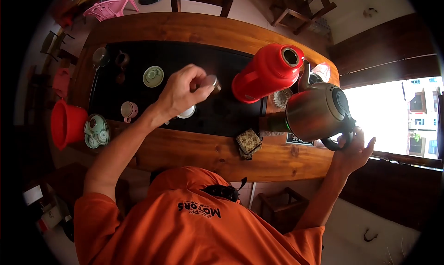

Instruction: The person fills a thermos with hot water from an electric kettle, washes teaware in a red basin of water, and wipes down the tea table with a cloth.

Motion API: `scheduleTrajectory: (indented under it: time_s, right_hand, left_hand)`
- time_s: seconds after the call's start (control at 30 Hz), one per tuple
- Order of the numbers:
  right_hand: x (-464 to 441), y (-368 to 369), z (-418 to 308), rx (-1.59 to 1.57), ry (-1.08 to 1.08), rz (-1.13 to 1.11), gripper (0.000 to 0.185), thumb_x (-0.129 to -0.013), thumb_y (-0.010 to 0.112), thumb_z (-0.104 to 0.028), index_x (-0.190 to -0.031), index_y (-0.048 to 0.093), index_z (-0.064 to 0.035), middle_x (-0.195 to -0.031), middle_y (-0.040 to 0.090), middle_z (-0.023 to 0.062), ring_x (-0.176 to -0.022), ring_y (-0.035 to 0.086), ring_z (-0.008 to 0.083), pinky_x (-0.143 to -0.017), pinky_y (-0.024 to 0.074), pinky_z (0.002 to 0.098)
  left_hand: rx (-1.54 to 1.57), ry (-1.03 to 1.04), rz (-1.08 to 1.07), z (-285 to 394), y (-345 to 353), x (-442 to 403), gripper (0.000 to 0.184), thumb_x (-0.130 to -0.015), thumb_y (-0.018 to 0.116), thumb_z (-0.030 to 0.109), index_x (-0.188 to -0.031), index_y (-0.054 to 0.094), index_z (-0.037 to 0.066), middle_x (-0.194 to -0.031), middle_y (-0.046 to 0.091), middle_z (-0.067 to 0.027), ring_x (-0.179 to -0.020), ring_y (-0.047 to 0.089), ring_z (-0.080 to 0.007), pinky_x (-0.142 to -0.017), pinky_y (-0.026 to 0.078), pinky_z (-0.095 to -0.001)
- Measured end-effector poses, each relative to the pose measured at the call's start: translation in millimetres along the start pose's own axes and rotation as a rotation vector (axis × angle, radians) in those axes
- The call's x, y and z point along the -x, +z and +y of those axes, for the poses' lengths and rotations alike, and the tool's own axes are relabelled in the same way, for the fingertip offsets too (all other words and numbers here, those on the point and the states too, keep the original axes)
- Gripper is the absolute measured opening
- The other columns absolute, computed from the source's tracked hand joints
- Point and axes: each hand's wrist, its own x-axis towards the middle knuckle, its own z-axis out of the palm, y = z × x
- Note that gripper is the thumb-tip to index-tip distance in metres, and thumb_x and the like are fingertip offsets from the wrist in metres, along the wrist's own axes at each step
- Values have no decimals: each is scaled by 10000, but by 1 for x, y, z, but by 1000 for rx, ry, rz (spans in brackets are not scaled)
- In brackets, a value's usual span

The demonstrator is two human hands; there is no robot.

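Observation:
My left hand (183, 89) is over the black tray (199, 57), its fingers pinched round a small round stopper (210, 81) with a shiny top. To its right stands a red thermos flask (263, 73), tilted in this view, its round mouth uncovered. At the right end of the table is a steel electric kettle (310, 112) with a black handle and lid. My right hand (354, 151) is at that handle, fingers curled round it and partly hidden behind it. A white cup (187, 112) shows partly beneath my left wrist.
The tray also bears a lidded dish (153, 76), a pink cup (129, 109) and small brown pots. Green teaware (96, 131) and a red bin (68, 125) are at the left. A folded patterned cloth (249, 142) lies near the front edge, a glass ashtray (282, 97) behind the kettle.

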Motion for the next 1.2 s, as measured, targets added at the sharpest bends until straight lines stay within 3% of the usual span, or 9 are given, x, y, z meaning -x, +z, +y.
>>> scheduleTrajectory:
  time_s: [0.17,0.33,0.4,0.47,0.53,0.8,0.9,0.97,1.2]
  right_hand:
    - [-3,11,-7,76,12,80,611,-1060,284,-481,-950,616,20,-866,575,108,-650,519,192,-532,416,267]
    - [-4,16,-13,111,-7,88,588,-1071,284,-448,-954,608,28,-878,585,115,-615,517,201,-533,428,275]
    - [-6,13,-13,123,-11,90,572,-1076,285,-432,-962,601,30,-888,591,118,-603,517,203,-533,432,278]
    - [-8,10,-12,156,-21,134,616,-1033,327,-510,-1004,627,28,-876,607,124,-667,493,196,-573,375,286]
    - [-8,9,-12,172,-32,147,567,-1058,314,-456,-999,600,30,-892,609,124,-630,509,201,-553,408,288]
    - [-2,13,-20,139,-7,86,533,-1083,302,-405,-998,587,37,-894,610,118,-608,524,197,-558,439,289]
    - [-8,4,-17,142,-20,41,617,-1041,343,-495,-1040,631,51,-865,615,123,-700,548,205,-564,408,291]
    - [-8,8,-17,155,-68,62,527,-1087,301,-392,-997,595,36,-868,608,116,-628,522,180,-570,433,278]
    - [-8,13,-19,281,-125,115,462,-1094,320,-337,-980,587,23,-881,614,105,-651,529,157,-620,462,250]
  left_hand:
    - [-3,-117,-46,-13,1,41,252,-853,683,270,-906,607,36,-898,560,-19,-756,512,-115,-687,451,-274]
    - [-16,41,-32,6,19,41,240,-796,724,179,-924,589,27,-880,573,-63,-740,541,-159,-661,478,-293]
    - [-36,207,2,6,33,40,254,-783,754,194,-885,592,26,-848,604,-70,-743,609,-207,-632,512,-326]
    - [-24,183,-31,10,38,40,268,-744,748,112,-941,589,23,-882,591,-67,-747,574,-187,-672,495,-314]
    - [-54,250,-30,13,41,39,282,-743,750,109,-955,585,22,-874,590,-64,-741,574,-184,-666,494,-313]
    - [-53,230,-26,14,48,51,278,-748,761,86,-945,574,32,-875,590,-64,-743,572,-182,-667,497,-311]
    - [-67,197,-36,11,47,58,288,-740,768,75,-947,572,33,-871,595,-64,-738,578,-181,-667,504,-311]
    - [-81,171,-40,7,49,62,284,-747,764,89,-951,574,30,-871,602,-64,-739,585,-180,-671,511,-312]
    - [-66,108,-31,7,49,73,258,-762,749,109,-936,580,22,-868,609,-68,-744,596,-187,-678,516,-318]
